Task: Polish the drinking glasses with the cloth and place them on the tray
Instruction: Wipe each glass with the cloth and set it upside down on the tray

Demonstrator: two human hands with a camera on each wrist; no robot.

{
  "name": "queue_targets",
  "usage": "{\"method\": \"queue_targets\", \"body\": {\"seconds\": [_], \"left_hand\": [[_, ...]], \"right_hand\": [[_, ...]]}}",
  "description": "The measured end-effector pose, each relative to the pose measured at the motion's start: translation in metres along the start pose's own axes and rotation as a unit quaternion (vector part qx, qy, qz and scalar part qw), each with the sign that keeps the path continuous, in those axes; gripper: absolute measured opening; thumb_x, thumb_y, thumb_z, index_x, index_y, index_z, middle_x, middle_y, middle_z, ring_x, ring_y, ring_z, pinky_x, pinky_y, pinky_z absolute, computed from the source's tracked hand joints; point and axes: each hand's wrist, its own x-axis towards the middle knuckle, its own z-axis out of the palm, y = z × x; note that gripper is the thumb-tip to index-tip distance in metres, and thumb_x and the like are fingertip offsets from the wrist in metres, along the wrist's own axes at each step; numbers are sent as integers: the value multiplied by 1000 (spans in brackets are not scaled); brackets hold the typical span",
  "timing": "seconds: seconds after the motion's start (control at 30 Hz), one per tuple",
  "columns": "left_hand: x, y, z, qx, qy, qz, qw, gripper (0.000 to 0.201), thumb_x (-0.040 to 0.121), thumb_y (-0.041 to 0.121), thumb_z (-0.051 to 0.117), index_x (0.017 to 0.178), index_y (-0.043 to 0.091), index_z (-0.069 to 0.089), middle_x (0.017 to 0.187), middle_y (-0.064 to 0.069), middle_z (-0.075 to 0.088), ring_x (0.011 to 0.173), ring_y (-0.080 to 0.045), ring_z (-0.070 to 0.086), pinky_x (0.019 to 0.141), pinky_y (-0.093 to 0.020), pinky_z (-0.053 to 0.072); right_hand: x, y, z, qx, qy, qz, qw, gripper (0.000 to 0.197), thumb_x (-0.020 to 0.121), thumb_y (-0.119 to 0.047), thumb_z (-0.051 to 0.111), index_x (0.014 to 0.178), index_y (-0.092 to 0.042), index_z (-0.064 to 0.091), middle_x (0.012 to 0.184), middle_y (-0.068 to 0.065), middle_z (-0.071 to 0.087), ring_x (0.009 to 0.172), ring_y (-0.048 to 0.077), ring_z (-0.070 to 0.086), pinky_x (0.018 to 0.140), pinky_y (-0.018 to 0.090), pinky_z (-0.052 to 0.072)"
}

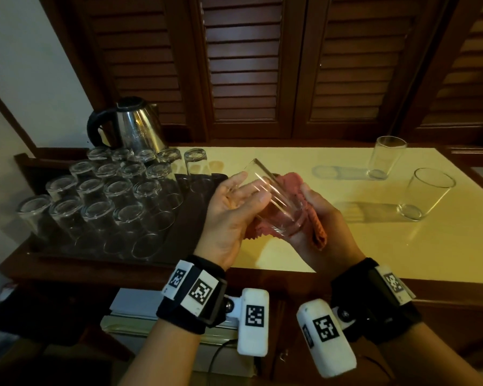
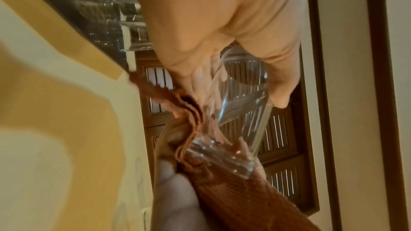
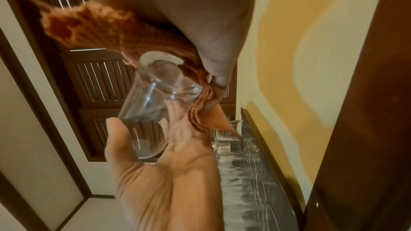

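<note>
I hold a clear drinking glass tilted above the yellow table, rim up and away, base low. My left hand grips its upper half, thumb on the near side and fingers behind. My right hand holds a reddish-brown cloth wrapped round the glass's base. In the left wrist view the glass runs from my left hand down into the cloth. The right wrist view shows the cloth bunched against the base of the glass. A dark tray at the left carries several upturned glasses.
Two upright glasses stand on the table's right side. A steel kettle sits behind the tray. Dark louvred doors close off the back. The table's wooden front edge runs just under my wrists.
</note>
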Motion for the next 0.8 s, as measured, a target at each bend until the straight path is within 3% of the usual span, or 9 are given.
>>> {"method": "queue_targets", "body": {"seconds": [0.07,0.17,0.3,0.43,0.53,0.63,0.67,0.73,0.8], "left_hand": [[0,-3,0,28,-23,26,999,67,66,-2,82,122,18,50,104,-1,76,105,-16,71,84,-29,59],[0,-11,2,74,-41,67,994,75,60,-7,79,124,17,47,105,-1,75,111,-18,68,87,-25,55],[0,-18,-2,85,-20,99,991,83,54,3,88,124,17,46,109,-3,71,115,-21,66,90,-26,53],[2,-17,0,106,-16,90,990,83,52,11,89,122,22,47,108,3,74,117,-20,65,92,-30,55],[3,-19,4,107,-21,81,991,80,55,2,87,122,21,47,105,7,75,113,-16,67,91,-29,56],[4,-18,7,103,-34,76,991,74,65,-2,78,127,21,44,110,-1,70,109,-11,68,87,-23,54],[5,-16,7,103,-48,68,991,74,69,-3,77,129,21,42,113,-3,68,109,-10,68,87,-23,54],[8,-12,7,103,-68,56,991,68,79,-2,75,131,22,39,112,-7,67,105,-10,69,85,-22,54],[13,-6,3,101,-58,57,992,61,81,10,73,131,24,41,107,-6,70,103,-14,70,85,-23,55]], "right_hand": [[3,4,-2,-26,10,13,1000,48,110,-35,27,139,-6,52,137,21,60,128,37,57,105,52,48],[8,11,-4,-54,53,27,997,49,109,-38,29,137,-7,56,131,20,65,126,34,60,108,52,45],[7,14,-9,-156,109,31,981,42,107,-35,40,124,-6,65,118,22,71,115,37,66,99,58,52],[6,12,-10,-178,126,34,975,38,108,-33,41,116,-9,69,116,24,70,112,42,66,96,62,53],[8,10,-6,-155,125,37,979,40,108,-36,36,117,-13,68,119,17,71,114,36,67,97,58,52],[5,11,-4,-161,114,53,979,41,108,-38,35,116,-13,67,108,12,76,103,32,72,82,49,60],[3,12,-4,-168,112,51,978,41,108,-37,35,115,-11,66,101,12,77,97,32,73,80,51,61],[-1,13,-3,-207,113,20,972,39,108,-32,39,116,-4,65,88,17,75,88,41,71,87,66,54],[-4,13,-5,-262,125,-22,957,35,107,-30,45,114,-3,67,85,23,73,84,50,68,85,77,47]]}}
